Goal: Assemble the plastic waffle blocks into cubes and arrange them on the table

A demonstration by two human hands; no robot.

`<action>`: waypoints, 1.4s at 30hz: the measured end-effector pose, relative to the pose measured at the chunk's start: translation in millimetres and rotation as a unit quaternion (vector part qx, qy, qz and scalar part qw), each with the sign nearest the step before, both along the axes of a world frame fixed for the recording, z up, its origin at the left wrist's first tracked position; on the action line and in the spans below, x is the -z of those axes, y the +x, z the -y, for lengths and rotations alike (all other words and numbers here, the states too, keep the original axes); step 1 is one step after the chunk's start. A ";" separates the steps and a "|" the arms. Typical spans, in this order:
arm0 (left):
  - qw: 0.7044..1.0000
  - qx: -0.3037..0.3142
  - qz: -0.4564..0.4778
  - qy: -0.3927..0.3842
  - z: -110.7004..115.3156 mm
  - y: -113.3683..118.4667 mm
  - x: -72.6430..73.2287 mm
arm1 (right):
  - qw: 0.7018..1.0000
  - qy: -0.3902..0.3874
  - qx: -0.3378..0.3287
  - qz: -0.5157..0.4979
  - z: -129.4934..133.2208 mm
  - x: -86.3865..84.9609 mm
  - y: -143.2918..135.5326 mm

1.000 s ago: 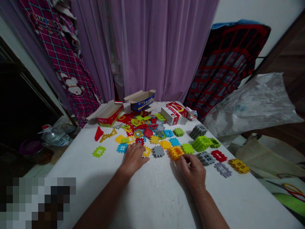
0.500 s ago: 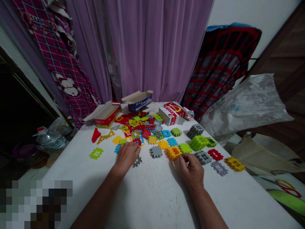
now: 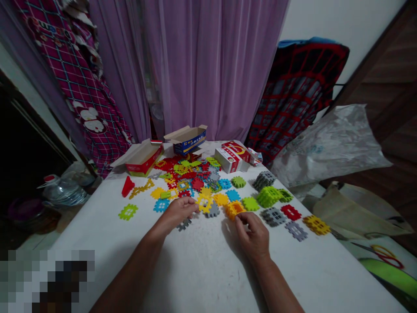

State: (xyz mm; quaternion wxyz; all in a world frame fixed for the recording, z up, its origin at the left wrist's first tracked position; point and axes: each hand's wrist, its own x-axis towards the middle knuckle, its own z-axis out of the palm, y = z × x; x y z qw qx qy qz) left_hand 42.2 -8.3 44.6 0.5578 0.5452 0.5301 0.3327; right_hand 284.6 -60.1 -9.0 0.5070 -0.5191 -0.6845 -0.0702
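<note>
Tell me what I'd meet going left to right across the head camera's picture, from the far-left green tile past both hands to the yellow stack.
Green tile, blue tile, left hand, yellow windowed tile, orange block, right hand, gray stack, yellow stack.

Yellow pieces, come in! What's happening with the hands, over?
Left hand: pinching yellow window piece. Right hand: holding open yellow block. Grey piece: partly hidden behind window piece.

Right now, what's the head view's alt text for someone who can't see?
The left hand holds a yellow toy piece and the right hand an orange block, over a white table. Beyond lie boxes and a colourful pile of pieces.
</note>
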 end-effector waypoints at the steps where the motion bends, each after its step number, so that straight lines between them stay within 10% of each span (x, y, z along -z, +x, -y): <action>1: 1.000 0.010 0.002 -0.009 2.4 3.2 -1.3 | 1.000 0.001 -0.012 0.000 0.7 -1.5 -2.6; 18: 0.992 0.118 0.045 0.003 14.5 30.0 16.2 | 0.980 -0.119 -0.084 -0.135 7.4 -1.1 -30.5; 29: 0.967 0.071 -0.147 0.196 19.7 24.4 -11.4 | 0.981 -0.129 -0.104 -0.106 8.1 -9.3 -25.0; 42: 0.935 0.133 -0.245 0.221 34.2 35.9 -14.5 | 0.986 -0.106 -0.060 -0.114 7.1 -8.3 -28.9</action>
